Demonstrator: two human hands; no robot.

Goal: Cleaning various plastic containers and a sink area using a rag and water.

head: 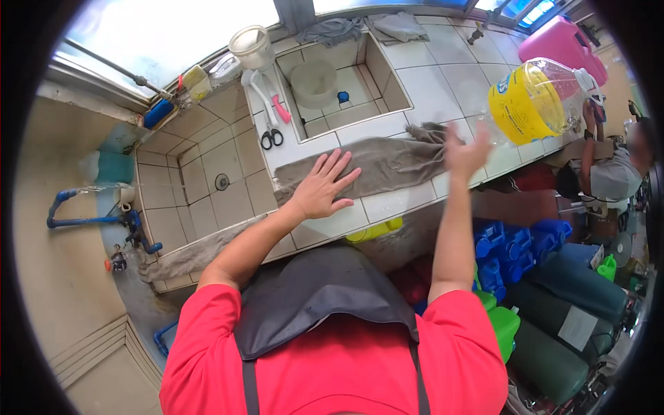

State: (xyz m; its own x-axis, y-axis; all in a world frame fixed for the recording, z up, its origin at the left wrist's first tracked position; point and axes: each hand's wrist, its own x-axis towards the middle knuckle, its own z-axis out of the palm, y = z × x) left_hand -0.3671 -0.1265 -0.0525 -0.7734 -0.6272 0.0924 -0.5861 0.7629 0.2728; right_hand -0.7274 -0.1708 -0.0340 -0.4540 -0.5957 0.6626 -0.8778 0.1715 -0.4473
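Observation:
My left hand lies flat, fingers spread, on a wet grey-brown cloth stretched along the front of the white-tiled counter. Blurred by motion, my right hand is above the cloth's bunched right end, its fingers apart. Just right of it, a large clear plastic bottle with a yellow label and a white cap and handle lies tilted on the counter. Black-handled scissors, a white brush and a pink-handled tool lie between two tiled basins, beyond the cloth.
Water runs from a blue pipe into the left basin. The right basin holds a round translucent container. A pink jug stands at the counter's far right. Blue jugs are below, and another person is at right.

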